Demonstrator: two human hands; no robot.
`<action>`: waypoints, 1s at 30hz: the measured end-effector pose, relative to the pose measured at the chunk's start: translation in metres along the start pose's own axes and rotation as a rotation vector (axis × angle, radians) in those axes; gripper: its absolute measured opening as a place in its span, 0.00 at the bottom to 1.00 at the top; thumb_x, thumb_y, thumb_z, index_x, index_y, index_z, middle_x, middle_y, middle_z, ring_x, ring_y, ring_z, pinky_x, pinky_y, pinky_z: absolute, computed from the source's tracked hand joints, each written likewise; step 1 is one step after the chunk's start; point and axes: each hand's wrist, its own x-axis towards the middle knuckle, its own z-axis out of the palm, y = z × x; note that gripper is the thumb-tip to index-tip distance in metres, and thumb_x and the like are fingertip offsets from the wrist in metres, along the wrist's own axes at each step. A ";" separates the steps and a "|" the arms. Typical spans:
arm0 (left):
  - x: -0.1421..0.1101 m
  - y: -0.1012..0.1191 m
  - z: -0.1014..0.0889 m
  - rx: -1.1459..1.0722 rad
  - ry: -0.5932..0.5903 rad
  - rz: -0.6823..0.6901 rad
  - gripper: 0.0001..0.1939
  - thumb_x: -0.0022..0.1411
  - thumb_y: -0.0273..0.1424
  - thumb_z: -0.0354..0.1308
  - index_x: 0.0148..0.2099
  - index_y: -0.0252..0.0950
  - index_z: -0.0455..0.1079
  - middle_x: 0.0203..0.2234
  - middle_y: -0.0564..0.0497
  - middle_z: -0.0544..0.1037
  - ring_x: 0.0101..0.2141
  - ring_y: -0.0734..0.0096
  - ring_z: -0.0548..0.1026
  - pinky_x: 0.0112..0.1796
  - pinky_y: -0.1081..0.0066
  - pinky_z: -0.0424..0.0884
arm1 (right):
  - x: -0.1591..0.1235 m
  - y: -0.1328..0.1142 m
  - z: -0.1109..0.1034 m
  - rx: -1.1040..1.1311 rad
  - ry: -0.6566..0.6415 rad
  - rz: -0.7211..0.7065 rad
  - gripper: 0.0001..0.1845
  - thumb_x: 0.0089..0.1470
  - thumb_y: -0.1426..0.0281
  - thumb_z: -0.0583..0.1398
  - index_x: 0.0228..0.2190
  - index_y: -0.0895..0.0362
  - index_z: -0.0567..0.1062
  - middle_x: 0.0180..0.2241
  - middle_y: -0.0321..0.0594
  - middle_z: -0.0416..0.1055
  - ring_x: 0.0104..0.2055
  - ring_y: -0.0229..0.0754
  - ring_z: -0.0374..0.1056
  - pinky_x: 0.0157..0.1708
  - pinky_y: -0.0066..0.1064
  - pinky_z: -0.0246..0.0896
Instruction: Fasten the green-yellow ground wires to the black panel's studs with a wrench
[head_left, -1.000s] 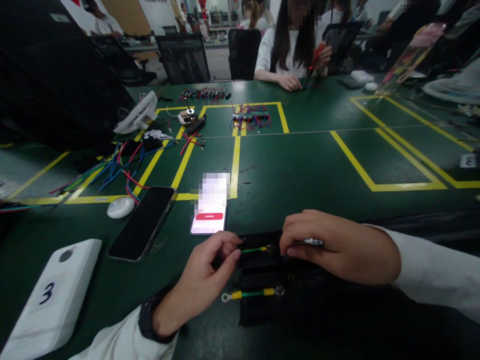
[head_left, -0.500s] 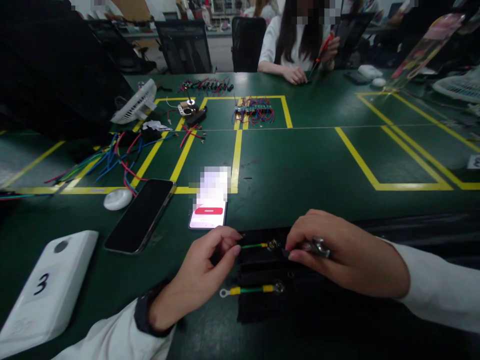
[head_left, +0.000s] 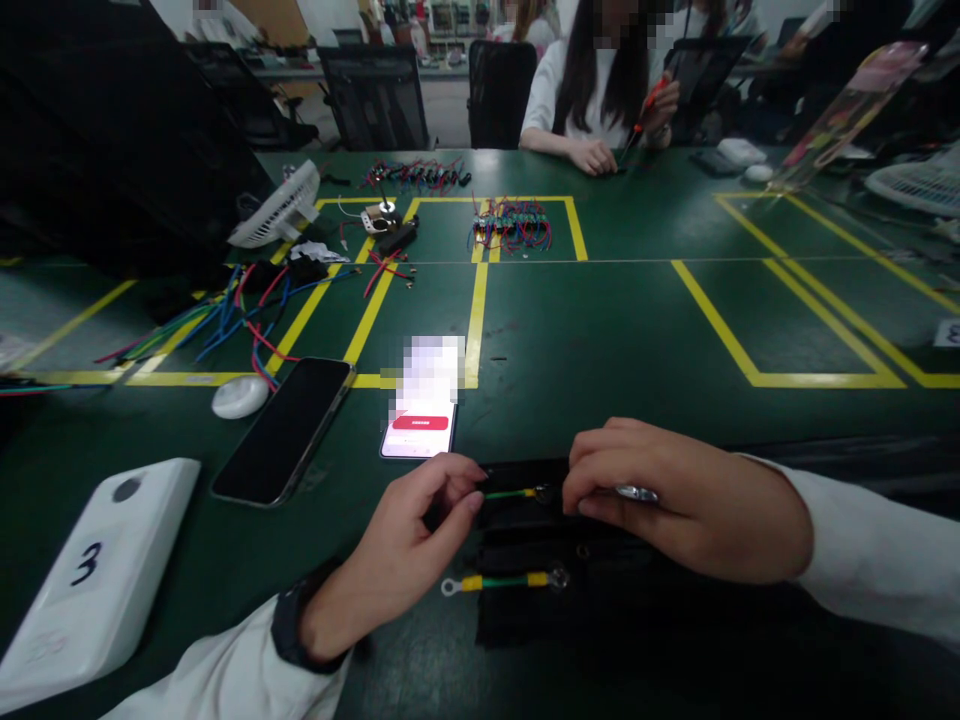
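My left hand is closed in a pinch on the left end of a short green ground wire, whose far end meets a fastener on a black bar. Over the right part of that bar, my right hand is wrapped round a silver metal tool; only a shiny end shows and its kind is hidden. Nearer to me, a second green wire with yellow sleeves is fastened at its right end to another black bar. Its left ring terminal sticks out past the bar.
A lit phone lies ahead of my left hand, with a dark phone and a white power bank further left. Loose wires and a fan stand beyond. Across the table a person holds a red screwdriver.
My right hand has turned slightly and shifted a little left with the tool, so less of the tool shows. My left hand keeps its pinch on the wire.
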 end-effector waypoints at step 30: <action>0.001 0.005 0.001 -0.004 -0.011 -0.011 0.05 0.68 0.26 0.56 0.45 0.39 0.70 0.26 0.56 0.71 0.27 0.70 0.71 0.30 0.71 0.69 | -0.002 -0.004 -0.008 0.032 -0.010 0.037 0.12 0.64 0.77 0.57 0.40 0.55 0.81 0.37 0.39 0.78 0.38 0.42 0.73 0.40 0.35 0.61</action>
